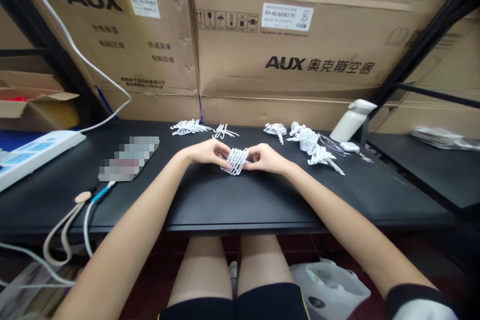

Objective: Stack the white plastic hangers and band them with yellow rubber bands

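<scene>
Between my hands, just above the black desk, is a small stack of white wire hooks [237,161], nested side by side. My left hand [210,153] pinches the stack from the left, thumb in front. On the right side, my right hand [265,158] grips the thin ends with thumb and fingertips. Behind my left hand lie two loose groups of similar hooks, a larger pile [189,127] and a smaller pile [225,131]. Beyond my right hand sit a small bundle [275,130] and a long row of nested hooks [309,141].
The black desk [243,210] ends in front of my legs. A phone [131,157] with a cable and a power strip [33,157] lie at left. A white bottle [352,121] and a small white case [349,147] are at right. Cardboard boxes [232,75] wall the back.
</scene>
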`<state>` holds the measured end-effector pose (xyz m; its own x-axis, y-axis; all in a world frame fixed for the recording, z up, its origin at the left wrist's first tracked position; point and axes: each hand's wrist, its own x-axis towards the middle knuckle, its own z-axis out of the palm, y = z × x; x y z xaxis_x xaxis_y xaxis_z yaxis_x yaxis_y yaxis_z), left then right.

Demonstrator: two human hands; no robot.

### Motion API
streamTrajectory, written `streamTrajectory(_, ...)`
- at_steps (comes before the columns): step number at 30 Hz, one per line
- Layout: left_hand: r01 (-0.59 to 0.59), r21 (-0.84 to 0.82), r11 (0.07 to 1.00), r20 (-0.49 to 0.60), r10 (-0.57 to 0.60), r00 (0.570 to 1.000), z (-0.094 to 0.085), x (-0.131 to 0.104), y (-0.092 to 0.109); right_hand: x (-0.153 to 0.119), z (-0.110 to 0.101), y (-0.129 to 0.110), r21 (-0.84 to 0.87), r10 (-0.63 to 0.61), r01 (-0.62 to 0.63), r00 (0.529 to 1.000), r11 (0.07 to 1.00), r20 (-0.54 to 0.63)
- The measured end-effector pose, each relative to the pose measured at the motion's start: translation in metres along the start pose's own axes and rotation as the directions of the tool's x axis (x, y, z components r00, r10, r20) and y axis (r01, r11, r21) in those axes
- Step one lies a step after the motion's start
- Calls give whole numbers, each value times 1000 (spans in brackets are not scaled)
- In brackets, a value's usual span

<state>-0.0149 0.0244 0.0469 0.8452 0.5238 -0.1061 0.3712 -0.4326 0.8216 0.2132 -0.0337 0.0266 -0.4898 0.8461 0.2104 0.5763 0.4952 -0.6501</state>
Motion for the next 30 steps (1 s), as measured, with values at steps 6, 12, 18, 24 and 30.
streamTrajectory(6, 4, 87, 996, -64, 1, 998, -4, -2, 0, -2, -5, -1, -23, 19, -17, 998, 1000, 53)
streamTrajectory(12, -57, -10, 998, -162, 55, 985, 10, 5, 8, -2, -6, -1, -65, 21, -19, 999, 998, 36)
streamTrajectory(18, -79, 57, 995, -207, 89, 974, 29, 17, 6, 1, -2, 3, -71, -48, 45, 998, 996, -32)
streamTrajectory(24, -111, 82, 990, -282, 130, 951, 38, 24, 1, 2, 12, -1, -142, -133, 122, 989, 982, -69)
streamTrajectory(30, -128, 186, 974, -503, 207, 839, 42, 27, -6, 7, 21, 2, -145, -140, 112, 969, 983, -202)
